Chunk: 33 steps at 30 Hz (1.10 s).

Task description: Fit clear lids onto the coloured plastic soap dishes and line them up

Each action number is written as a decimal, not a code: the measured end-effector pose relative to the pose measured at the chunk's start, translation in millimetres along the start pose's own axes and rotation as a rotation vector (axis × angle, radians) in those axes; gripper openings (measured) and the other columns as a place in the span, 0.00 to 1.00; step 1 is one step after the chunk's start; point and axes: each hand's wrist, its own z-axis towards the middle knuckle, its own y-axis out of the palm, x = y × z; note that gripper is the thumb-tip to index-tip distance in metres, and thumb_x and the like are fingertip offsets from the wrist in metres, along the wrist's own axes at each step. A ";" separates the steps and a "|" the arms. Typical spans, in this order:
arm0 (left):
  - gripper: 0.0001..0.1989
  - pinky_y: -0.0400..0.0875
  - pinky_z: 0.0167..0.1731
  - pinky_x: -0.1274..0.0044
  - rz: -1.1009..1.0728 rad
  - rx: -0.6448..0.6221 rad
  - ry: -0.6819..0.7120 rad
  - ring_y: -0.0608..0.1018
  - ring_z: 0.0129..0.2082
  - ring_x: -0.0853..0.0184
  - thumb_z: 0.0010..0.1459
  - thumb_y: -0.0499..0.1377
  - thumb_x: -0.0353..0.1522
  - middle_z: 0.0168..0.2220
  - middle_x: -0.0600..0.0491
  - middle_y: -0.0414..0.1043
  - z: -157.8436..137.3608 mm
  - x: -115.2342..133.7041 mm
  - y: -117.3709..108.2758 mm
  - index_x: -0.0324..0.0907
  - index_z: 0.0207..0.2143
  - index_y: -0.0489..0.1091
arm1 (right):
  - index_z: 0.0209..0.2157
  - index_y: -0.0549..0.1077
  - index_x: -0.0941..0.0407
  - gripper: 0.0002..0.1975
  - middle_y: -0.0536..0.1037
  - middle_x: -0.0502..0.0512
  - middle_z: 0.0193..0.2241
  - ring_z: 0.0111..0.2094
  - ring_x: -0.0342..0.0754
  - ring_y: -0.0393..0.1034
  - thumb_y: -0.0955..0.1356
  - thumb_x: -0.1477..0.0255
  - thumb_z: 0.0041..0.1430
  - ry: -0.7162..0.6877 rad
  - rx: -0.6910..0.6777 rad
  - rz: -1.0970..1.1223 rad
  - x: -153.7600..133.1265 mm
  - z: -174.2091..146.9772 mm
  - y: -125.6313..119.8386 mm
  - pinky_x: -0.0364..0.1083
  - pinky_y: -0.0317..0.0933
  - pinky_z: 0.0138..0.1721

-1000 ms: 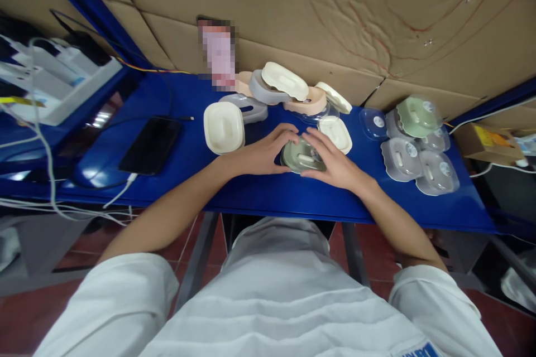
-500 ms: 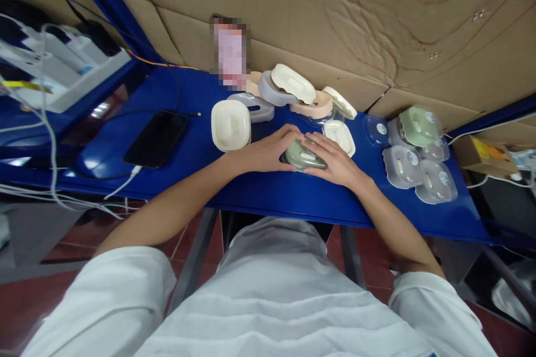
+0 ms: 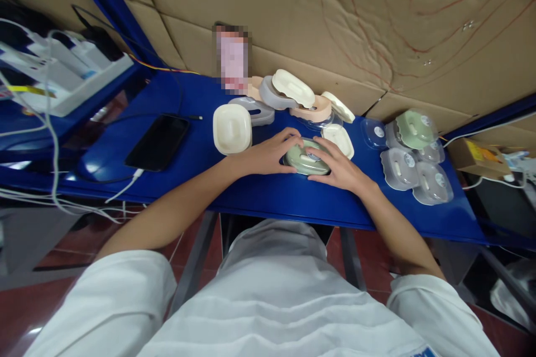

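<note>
The green dish (image 3: 307, 163) is clamped on the counter (image 3: 255, 195) between left hand (image 3: 280, 152) and right hand (image 3: 338, 166), presumably for steadiness. Lidded dishes (image 3: 400, 170) are grouped at right, apparently for separation from loose parts (image 3: 293, 89).

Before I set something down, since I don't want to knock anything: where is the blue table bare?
The blue table shows one patch between the black phone and the cream bowl, another between the right hand and the clear-lidded gray containers. It's crowded by the cardboard wall, where cream, gray and peach pieces pile up.
</note>
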 end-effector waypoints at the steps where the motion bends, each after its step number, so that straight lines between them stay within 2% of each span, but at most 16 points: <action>1: 0.33 0.69 0.68 0.53 0.003 0.000 0.000 0.71 0.67 0.48 0.63 0.70 0.40 0.68 0.39 0.57 -0.3 0.0 0.3 0.47 0.65 0.62 | 0.70 0.68 0.50 0.37 0.62 0.66 0.74 0.74 0.68 0.59 0.71 0.46 0.68 0.008 0.001 0.006 0.6 -0.7 -3.8 0.68 0.60 0.73; 4: 0.38 0.67 0.69 0.52 0.017 0.021 -0.004 0.68 0.70 0.46 0.66 0.67 0.40 0.72 0.38 0.51 -1.3 2.9 -0.7 0.50 0.72 0.55 | 0.68 0.71 0.47 0.36 0.67 0.63 0.71 0.71 0.66 0.64 0.71 0.45 0.66 0.042 0.041 0.020 0.4 -2.1 -23.1 0.67 0.63 0.71; 6: 0.40 0.67 0.70 0.52 0.032 0.036 -0.019 0.68 0.71 0.46 0.68 0.65 0.40 0.74 0.39 0.49 -1.9 7.0 -3.3 0.53 0.76 0.49 | 0.66 0.74 0.46 0.35 0.71 0.60 0.69 0.70 0.67 0.66 0.72 0.42 0.64 0.092 0.117 -0.005 1.7 -4.1 -41.3 0.68 0.64 0.70; 8: 0.41 0.67 0.70 0.53 0.049 0.041 -0.033 0.68 0.71 0.47 0.71 0.62 0.40 0.75 0.41 0.49 -2.4 11.3 -6.0 0.55 0.78 0.45 | 0.64 0.75 0.47 0.37 0.73 0.60 0.66 0.68 0.67 0.67 0.72 0.40 0.62 0.170 0.242 -0.069 9.0 -9.0 -59.0 0.69 0.63 0.70; 11: 0.38 0.68 0.70 0.55 0.077 0.024 -0.041 0.69 0.71 0.48 0.72 0.60 0.38 0.75 0.42 0.50 -2.7 14.8 -6.8 0.54 0.78 0.47 | 0.63 0.74 0.50 0.37 0.75 0.64 0.64 0.67 0.66 0.67 0.72 0.40 0.62 0.297 0.462 -0.161 36.2 -21.4 -72.7 0.68 0.61 0.70; 15: 0.35 0.73 0.66 0.57 0.122 -0.036 -0.061 0.71 0.69 0.49 0.73 0.59 0.37 0.75 0.41 0.52 -2.1 14.1 -1.8 0.51 0.77 0.52 | 0.63 0.71 0.53 0.35 0.76 0.67 0.61 0.64 0.62 0.69 0.71 0.45 0.65 0.562 0.693 -0.234 89.9 -34.7 -59.4 0.64 0.62 0.69; 18: 0.33 0.75 0.64 0.60 0.161 -0.055 -0.043 0.71 0.69 0.50 0.73 0.58 0.37 0.73 0.41 0.56 -1.3 13.0 1.1 0.50 0.76 0.55 | 0.63 0.69 0.57 0.35 0.74 0.69 0.61 0.65 0.62 0.68 0.71 0.48 0.65 0.776 0.721 -0.278 121.9 -33.6 -40.7 0.64 0.61 0.68; 20: 0.31 0.74 0.64 0.61 0.189 -0.055 -0.022 0.72 0.68 0.51 0.73 0.58 0.37 0.72 0.41 0.58 -0.8 12.3 1.8 0.49 0.75 0.56 | 0.61 0.70 0.57 0.34 0.73 0.70 0.62 0.65 0.63 0.67 0.72 0.50 0.62 0.863 0.701 -0.287 134.1 -29.6 -32.6 0.65 0.60 0.68; 24: 0.29 0.72 0.65 0.60 0.238 -0.057 -0.003 0.72 0.67 0.51 0.74 0.57 0.37 0.70 0.41 0.61 -0.2 11.1 2.2 0.48 0.74 0.58 | 0.58 0.72 0.57 0.35 0.73 0.70 0.60 0.64 0.64 0.68 0.75 0.50 0.56 0.910 0.713 -0.250 140.5 -26.2 -32.9 0.64 0.61 0.68; 29: 0.28 0.72 0.65 0.60 0.255 -0.063 0.006 0.73 0.66 0.51 0.74 0.57 0.36 0.69 0.40 0.62 0.2 12.8 2.2 0.47 0.73 0.60 | 0.56 0.73 0.55 0.33 0.77 0.64 0.54 0.57 0.60 0.72 0.69 0.43 0.64 0.902 0.794 -0.061 133.2 -32.6 -41.6 0.63 0.65 0.64; 33: 0.27 0.72 0.64 0.59 0.264 -0.081 -0.002 0.74 0.65 0.50 0.74 0.56 0.37 0.69 0.40 0.63 -0.3 12.0 2.6 0.47 0.72 0.62 | 0.58 0.72 0.57 0.35 0.75 0.68 0.56 0.61 0.62 0.69 0.73 0.46 0.59 0.864 0.815 -0.140 135.4 -34.3 -39.1 0.64 0.61 0.67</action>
